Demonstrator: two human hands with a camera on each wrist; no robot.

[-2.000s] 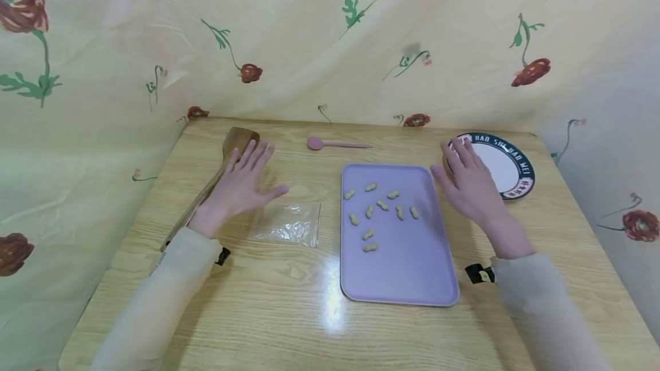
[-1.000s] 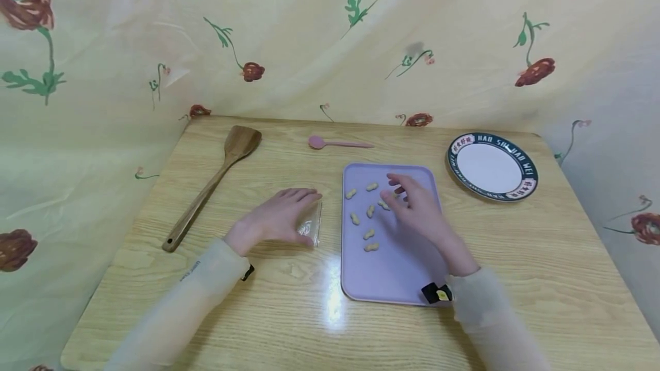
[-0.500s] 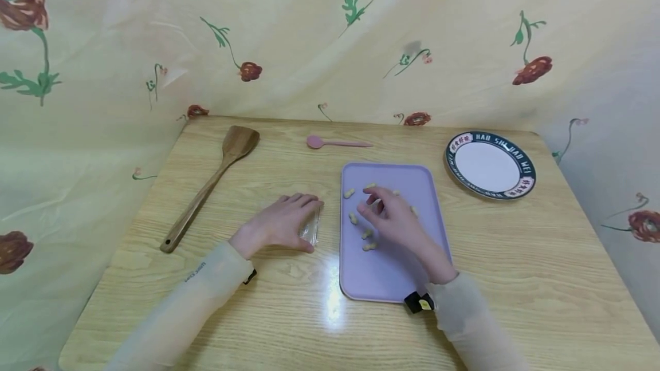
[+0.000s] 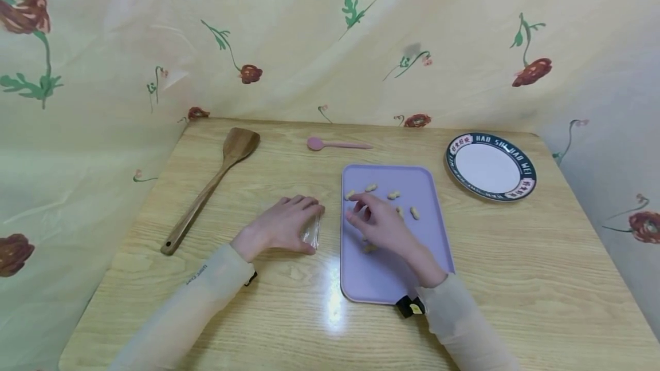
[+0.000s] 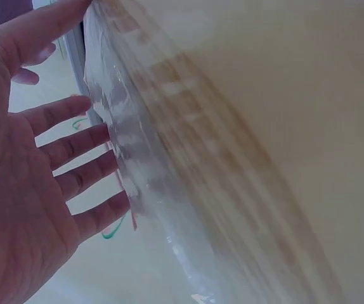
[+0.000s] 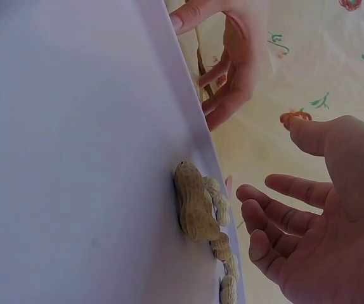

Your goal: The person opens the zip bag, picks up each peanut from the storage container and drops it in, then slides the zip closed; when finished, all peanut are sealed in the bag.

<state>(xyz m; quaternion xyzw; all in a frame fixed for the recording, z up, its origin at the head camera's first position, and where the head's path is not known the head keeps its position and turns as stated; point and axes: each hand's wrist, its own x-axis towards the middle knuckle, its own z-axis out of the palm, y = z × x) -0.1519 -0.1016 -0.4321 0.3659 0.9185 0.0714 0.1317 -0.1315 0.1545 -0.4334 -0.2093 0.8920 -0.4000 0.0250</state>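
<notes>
A flat, clear plastic bag (image 4: 310, 235) lies on the table left of a lilac tray (image 4: 371, 279). My left hand (image 4: 285, 225) is spread over the bag, thumb at the near side and fingers at the far side. In the left wrist view its fingers (image 5: 77, 149) look nearly straight, with their tips at the bag's edge. My right hand (image 4: 384, 223) hovers over the tray's left half, fingers loosely bent, holding nothing. Beneath and around it lie several peanuts in the shell (image 4: 415, 213), some hidden by the hand; one peanut (image 6: 195, 202) looms close in the right wrist view.
A wooden spatula (image 4: 206, 188) lies at the left of the table. Toward the back is a small pink spoon (image 4: 337, 143). A white plate with a dark lettered rim (image 4: 491, 168) sits at the back right. Flowered cloth (image 4: 289, 33) hangs behind the table.
My left hand came right, off the spatula, and down over the bag. My right hand left the plate side, moved over the tray, and kept shifting left across the peanuts.
</notes>
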